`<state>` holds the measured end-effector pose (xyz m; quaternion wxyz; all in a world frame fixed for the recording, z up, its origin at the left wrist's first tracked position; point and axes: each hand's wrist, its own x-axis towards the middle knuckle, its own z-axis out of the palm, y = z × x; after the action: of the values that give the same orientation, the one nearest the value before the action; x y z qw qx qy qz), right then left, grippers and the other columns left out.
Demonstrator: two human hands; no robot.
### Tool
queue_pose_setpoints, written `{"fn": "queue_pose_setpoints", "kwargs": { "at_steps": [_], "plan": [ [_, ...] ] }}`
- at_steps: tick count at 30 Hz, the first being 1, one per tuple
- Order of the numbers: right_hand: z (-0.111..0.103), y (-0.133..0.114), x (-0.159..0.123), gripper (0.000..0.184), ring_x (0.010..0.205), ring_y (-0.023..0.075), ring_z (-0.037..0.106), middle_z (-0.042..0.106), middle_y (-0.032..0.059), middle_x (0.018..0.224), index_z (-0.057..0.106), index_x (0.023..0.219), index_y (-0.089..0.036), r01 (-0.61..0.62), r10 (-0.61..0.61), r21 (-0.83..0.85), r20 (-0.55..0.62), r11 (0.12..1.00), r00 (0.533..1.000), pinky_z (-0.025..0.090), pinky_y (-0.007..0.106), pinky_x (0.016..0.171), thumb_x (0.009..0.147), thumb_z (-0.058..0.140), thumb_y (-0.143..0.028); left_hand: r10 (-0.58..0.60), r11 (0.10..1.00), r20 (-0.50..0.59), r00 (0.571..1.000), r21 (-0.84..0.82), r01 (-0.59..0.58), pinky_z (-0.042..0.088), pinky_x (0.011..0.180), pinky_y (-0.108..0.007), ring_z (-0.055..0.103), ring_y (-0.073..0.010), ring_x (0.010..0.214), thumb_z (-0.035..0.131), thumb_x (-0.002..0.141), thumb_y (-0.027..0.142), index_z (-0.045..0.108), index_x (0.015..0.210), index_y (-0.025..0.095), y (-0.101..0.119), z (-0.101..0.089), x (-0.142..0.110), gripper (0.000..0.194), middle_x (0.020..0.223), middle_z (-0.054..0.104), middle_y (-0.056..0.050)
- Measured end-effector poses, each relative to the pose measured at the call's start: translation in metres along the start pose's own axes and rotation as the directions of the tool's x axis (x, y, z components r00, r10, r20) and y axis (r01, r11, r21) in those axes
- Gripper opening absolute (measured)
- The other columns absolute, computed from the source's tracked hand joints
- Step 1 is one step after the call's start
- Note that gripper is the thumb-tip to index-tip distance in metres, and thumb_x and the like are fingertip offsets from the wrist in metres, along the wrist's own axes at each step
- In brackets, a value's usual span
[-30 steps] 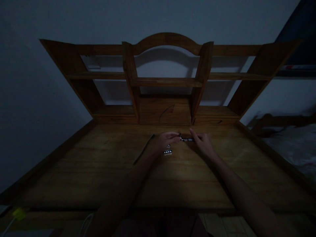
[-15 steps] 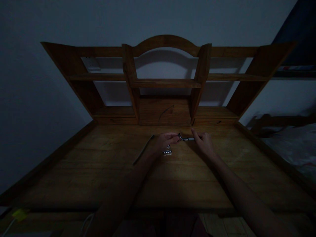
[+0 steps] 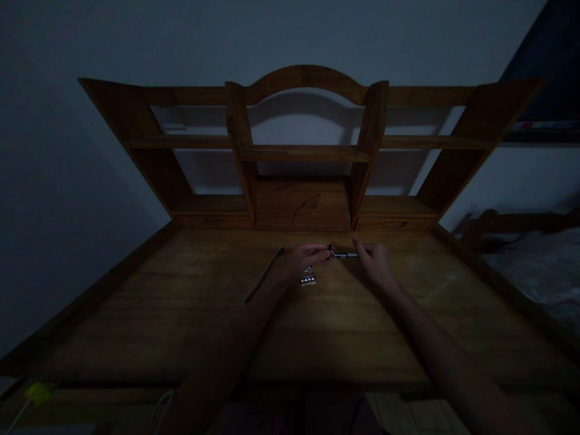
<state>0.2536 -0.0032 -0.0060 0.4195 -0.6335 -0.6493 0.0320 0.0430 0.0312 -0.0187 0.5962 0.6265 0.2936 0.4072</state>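
Observation:
A slim, shiny metal tool [image 3: 347, 255] with a dark, bent end spans the gap between my hands; the dim light hides its exact kind. The fingers of my left hand [image 3: 308, 257] are closed at its dark end. On the other end, my right hand [image 3: 375, 263] is wrapped round the shaft, thumb raised along the top. Just below my left hand, a small metal piece that looks like a combination padlock [image 3: 307, 280] lies on the wooden desk [image 3: 335, 332], showing a row of several bright marks. A thin dark rod [image 3: 263, 276] lies slanting beside my left forearm.
A wooden shelf unit [image 3: 306, 153] with cubbies and small drawers stands along the back of the desk. A yellow object [image 3: 38, 393] and a white cable [image 3: 161, 405] are at the lower left. A bed-like frame [image 3: 521, 220] stands at the right.
Almost nothing differs. Both hands and the metal tool appear very slightly farther right, along with a small shift of the whole view.

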Motion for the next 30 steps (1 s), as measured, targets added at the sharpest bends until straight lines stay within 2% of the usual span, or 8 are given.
{"fn": "queue_pose_setpoints", "kwargs": {
  "at_steps": [4, 8, 14, 17, 25, 30],
  "plan": [
    [-0.0008, -0.0018, 0.0002, 0.06, 0.041, 0.0103, 0.034, 0.035, -0.001, 0.042, 0.037, 0.043, -0.018, -0.006, 0.006, 0.012, -0.001, 1.0, 1.0, 0.02, 0.028, 0.045, 0.089, 0.035, -0.057, -0.021, 1.0, -0.026, 0.999, -0.019, 0.02, 0.046, 0.085, -0.032, 0.063, -0.0191, 0.089, 0.07, 0.07, 0.044, 0.071, 0.096, 0.017, -0.0016, -0.0003, 0.0013, 0.037, 0.097, 0.07, -0.006],
    [-0.0018, -0.005, -0.0007, 0.061, 0.041, 0.0108, 0.035, 0.035, -0.0006, 0.042, 0.038, 0.043, -0.019, -0.001, 0.001, 0.016, 0.001, 1.0, 1.0, 0.021, 0.028, 0.046, 0.089, 0.034, -0.058, -0.01, 0.999, -0.004, 1.0, 0.035, 0.01, 0.045, 0.086, -0.032, 0.063, -0.0195, 0.09, 0.07, 0.071, 0.044, 0.071, 0.095, 0.017, -0.0013, -0.0023, 0.0023, 0.036, 0.096, 0.07, -0.006],
    [-0.0015, -0.006, -0.0015, 0.062, 0.042, 0.0116, 0.037, 0.039, 0.0007, 0.043, 0.041, 0.043, -0.018, 0.013, -0.013, 0.018, 0.013, 1.0, 1.0, 0.021, 0.027, 0.046, 0.089, 0.033, -0.059, 0.013, 0.995, -0.069, 0.998, 0.096, -0.006, 0.045, 0.081, -0.03, 0.063, -0.019, 0.085, 0.071, 0.069, 0.045, 0.073, 0.089, 0.018, -0.0011, -0.0023, 0.0023, 0.033, 0.09, 0.071, -0.005],
    [-0.0014, -0.0057, -0.0017, 0.063, 0.042, 0.0119, 0.038, 0.039, 0.0009, 0.043, 0.041, 0.044, -0.018, 0.015, -0.015, 0.014, 0.015, 1.0, 1.0, 0.021, 0.027, 0.046, 0.089, 0.03, -0.06, 0.021, 0.994, -0.067, 0.998, 0.112, -0.013, 0.045, 0.081, -0.03, 0.063, -0.0193, 0.086, 0.07, 0.069, 0.045, 0.073, 0.09, 0.018, 0.0001, -0.0015, 0.0016, 0.034, 0.091, 0.071, -0.005],
    [-0.0013, -0.0016, -0.0002, 0.062, 0.042, 0.0108, 0.036, 0.038, 0.0002, 0.042, 0.038, 0.043, -0.018, -0.015, 0.015, -0.003, -0.008, 1.0, 1.0, 0.02, 0.027, 0.046, 0.089, 0.032, -0.059, -0.019, 0.998, 0.019, 1.0, -0.067, 0.02, 0.046, 0.088, -0.034, 0.063, -0.0192, 0.089, 0.073, 0.067, 0.044, 0.071, 0.095, 0.017, 0.0026, 0.002, 0.0001, 0.039, 0.096, 0.07, -0.006],
    [0.0001, -0.0022, -0.0008, 0.062, 0.042, 0.0117, 0.038, 0.038, 0.0003, 0.042, 0.041, 0.043, -0.018, -0.023, 0.023, 0.007, 0.006, 1.0, 1.0, 0.021, 0.027, 0.046, 0.089, 0.032, -0.059, -0.025, 0.999, -0.013, 1.0, -0.04, 0.025, 0.048, 0.084, -0.034, 0.063, -0.0182, 0.083, 0.075, 0.066, 0.042, 0.072, 0.092, 0.016, 0.003, 0.0025, -0.0009, 0.037, 0.092, 0.07, -0.006]
  ]
}}
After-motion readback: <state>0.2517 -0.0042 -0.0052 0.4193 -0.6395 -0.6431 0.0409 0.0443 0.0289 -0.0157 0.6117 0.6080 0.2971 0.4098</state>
